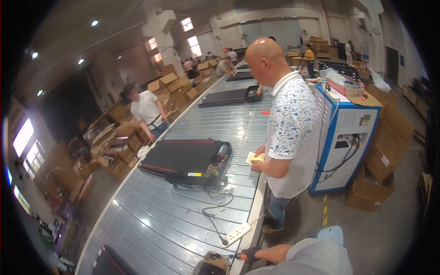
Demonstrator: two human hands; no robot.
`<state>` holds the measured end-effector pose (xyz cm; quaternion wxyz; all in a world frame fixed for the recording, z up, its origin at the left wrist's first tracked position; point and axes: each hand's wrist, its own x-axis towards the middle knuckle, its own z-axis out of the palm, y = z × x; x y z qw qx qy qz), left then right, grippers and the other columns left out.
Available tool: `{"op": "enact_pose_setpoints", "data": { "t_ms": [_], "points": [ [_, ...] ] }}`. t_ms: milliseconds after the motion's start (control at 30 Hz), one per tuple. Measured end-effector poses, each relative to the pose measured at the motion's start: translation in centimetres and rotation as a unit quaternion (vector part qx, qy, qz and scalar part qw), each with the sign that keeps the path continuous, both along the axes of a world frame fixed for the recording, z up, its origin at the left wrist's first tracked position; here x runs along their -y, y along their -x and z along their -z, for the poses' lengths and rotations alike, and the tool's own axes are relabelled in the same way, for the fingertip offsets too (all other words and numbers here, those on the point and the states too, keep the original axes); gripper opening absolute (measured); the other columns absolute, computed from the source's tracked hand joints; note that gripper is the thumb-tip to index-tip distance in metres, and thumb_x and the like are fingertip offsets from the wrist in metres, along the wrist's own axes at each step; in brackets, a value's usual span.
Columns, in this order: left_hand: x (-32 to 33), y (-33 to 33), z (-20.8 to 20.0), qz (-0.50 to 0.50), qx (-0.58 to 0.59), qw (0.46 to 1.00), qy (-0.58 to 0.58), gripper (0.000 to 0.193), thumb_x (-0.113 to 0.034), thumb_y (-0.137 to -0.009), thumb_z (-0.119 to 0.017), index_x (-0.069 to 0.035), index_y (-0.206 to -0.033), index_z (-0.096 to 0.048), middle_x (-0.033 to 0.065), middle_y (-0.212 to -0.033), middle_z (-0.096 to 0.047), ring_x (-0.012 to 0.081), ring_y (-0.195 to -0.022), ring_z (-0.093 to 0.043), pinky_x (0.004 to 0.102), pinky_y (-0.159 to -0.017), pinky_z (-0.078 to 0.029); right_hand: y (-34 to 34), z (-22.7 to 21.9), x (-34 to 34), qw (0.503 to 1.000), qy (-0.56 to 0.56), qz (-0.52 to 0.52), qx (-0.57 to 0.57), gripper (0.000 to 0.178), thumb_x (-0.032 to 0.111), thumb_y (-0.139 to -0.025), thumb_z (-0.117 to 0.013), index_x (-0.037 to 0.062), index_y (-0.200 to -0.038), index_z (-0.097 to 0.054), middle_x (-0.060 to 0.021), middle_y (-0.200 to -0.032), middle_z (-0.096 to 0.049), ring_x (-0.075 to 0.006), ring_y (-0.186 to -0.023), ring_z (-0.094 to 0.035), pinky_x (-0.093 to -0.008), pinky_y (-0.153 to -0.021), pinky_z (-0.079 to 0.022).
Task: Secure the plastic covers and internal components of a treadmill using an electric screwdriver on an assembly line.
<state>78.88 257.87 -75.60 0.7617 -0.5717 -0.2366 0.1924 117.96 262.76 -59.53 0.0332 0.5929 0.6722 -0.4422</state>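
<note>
My right hand (251,255), in a dark glove, is closed around an orange-handled screwdriver (239,256) at the near right edge of the metal roller line (174,220). Its shaft points left, toward a small open cardboard box (223,261) of small dark pieces, too small to name. Just beyond lies a white power strip (236,233) with a black cord plugged in. My left hand is out of view.
A treadmill deck (181,156) with exposed wires lies across the line; another dark deck (108,262) is at lower left. A person (288,123) holding yellow paper stands at right, beside a blue-white cabinet (344,142). Another person (147,109) stands at left near cardboard boxes.
</note>
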Motion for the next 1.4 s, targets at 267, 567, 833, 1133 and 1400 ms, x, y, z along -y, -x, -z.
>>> {"op": "enact_pose_setpoints", "data": {
  "t_ms": [267, 567, 833, 1133, 1400],
  "points": [
    [1.5, -3.7, -7.6, -0.381, 0.805, 0.278, 0.360, 0.050, -0.043, -0.092, -0.063, -0.002, -0.119, -0.071, 0.0264, -0.105, -0.075, 0.0430, -0.102, -0.072, 0.0532, -0.086, -0.056, 0.2, 0.7, -1.7, 0.997, 0.007, -0.038, -0.063, 0.058, 0.040, -0.072, -0.076, 0.0101, -0.120, -0.067, -0.0151, -0.112, -0.074, -0.0322, -0.105, -0.071, -0.0440, -0.091, -0.055],
    [5.0, -7.2, -22.3, -0.453, 0.815, 0.217, 0.290, 0.053, -0.025, -0.087, -0.064, 0.001, -0.132, -0.054, 0.0280, -0.123, -0.070, 0.0410, -0.120, -0.068, 0.0483, -0.100, -0.053, -1.1, -3.4, -0.2, 0.999, 0.024, -0.021, -0.031, 0.066, 0.044, -0.071, -0.080, 0.0113, -0.127, -0.067, -0.0177, -0.124, -0.072, -0.0349, -0.114, -0.069, -0.0436, -0.097, -0.055],
    [9.2, -9.3, -31.4, -0.447, 0.817, 0.222, 0.289, 0.047, -0.027, -0.092, -0.058, 0.001, -0.130, -0.055, 0.0274, -0.121, -0.071, 0.0421, -0.116, -0.069, 0.0497, -0.099, -0.053, -3.6, -11.7, 3.7, 0.998, 0.050, 0.005, -0.025, 0.060, 0.043, -0.072, -0.082, 0.0090, -0.121, -0.070, -0.0166, -0.110, -0.076, -0.0325, -0.100, -0.074, -0.0417, -0.087, -0.057],
    [11.0, -10.3, -33.4, -0.433, 0.826, 0.225, 0.282, 0.040, -0.025, -0.094, -0.055, 0.000, -0.125, -0.056, 0.0284, -0.116, -0.072, 0.0433, -0.113, -0.069, 0.0513, -0.097, -0.053, -5.8, -15.0, 4.5, 0.998, 0.052, 0.014, -0.009, 0.061, 0.041, -0.071, -0.082, 0.0086, -0.121, -0.070, -0.0177, -0.117, -0.074, -0.0330, -0.107, -0.072, -0.0423, -0.093, -0.055],
    [10.1, -8.9, -31.1, -0.449, 0.824, 0.217, 0.268, 0.041, -0.030, -0.095, -0.058, -0.003, -0.127, -0.057, 0.0260, -0.122, -0.071, 0.0419, -0.117, -0.068, 0.0515, -0.099, -0.053, -6.0, -12.1, 2.6, 0.999, 0.044, -0.001, -0.002, 0.057, 0.042, -0.071, -0.081, 0.0079, -0.115, -0.070, -0.0162, -0.110, -0.075, -0.0302, -0.098, -0.073, -0.0409, -0.085, -0.057]
  ]
}}
